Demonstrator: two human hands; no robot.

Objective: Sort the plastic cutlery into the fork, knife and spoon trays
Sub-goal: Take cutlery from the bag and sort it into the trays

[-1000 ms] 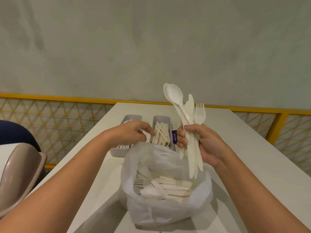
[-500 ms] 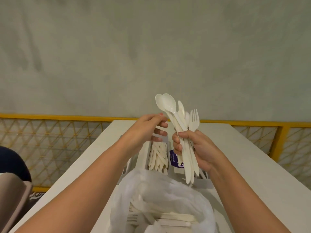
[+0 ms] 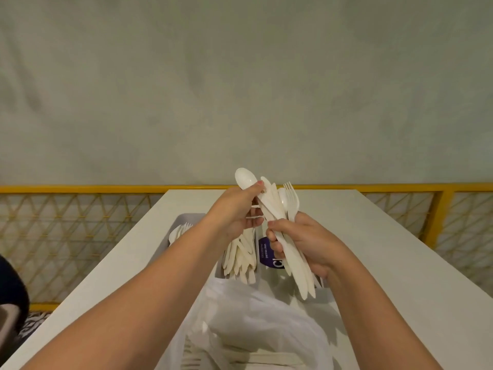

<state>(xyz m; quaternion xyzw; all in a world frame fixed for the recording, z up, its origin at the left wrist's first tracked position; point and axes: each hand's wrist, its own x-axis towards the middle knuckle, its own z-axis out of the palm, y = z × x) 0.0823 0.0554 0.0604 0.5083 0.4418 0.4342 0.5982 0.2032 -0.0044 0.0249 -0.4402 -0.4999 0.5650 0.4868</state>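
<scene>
**Spoon Pinched from a Fistful of White Plastic**

Above the far rim of the bag (image 3: pixel 253 316), clenched in the right hand (image 3: pixel 301 241): a bundle (image 3: pixel 298 271) of smooth, glossy white plastic cutlery. Fingers curled tight round flat, tapering handles, the handle ends slanting down toward the bag's mouth. At the top of the bundle, a fork (image 3: pixel 291 194) with slim tines, a knife (image 3: pixel 268 193) with a rounded blade, and one more oval bowl between them.

Also above the bag's far rim, a little to the left, the left hand (image 3: pixel 237 214), thumb and fingertips pinching the neck of a spoon (image 3: pixel 245 178). Shallow egg-shaped bowl clear above the knuckles, shaft lying against the bundle. Cannot tell whether the right fist grips that shaft too.

The bag itself: thin, translucent, crinkled film, slumped open, with pale handles and fork tines dimly visible inside.

Just beyond the bag, a grey knife tray (image 3: pixel 257 263), straight-walled, heaped with flat cream knives (image 3: pixel 240 255). Beyond the bag and further left, a round-cornered grey fork tray (image 3: pixel 186 216), tines showing over its rim. Beyond the bag to the right, a purple label (image 3: pixel 266 252) with white lettering, half hidden by the right hand.

Under the bag, a matte white table (image 3: pixel 386 249). Far beyond it, a yellow metal railing (image 3: pixel 80 188) with diamond mesh and a mottled grey wall (image 3: pixel 240 89).
</scene>
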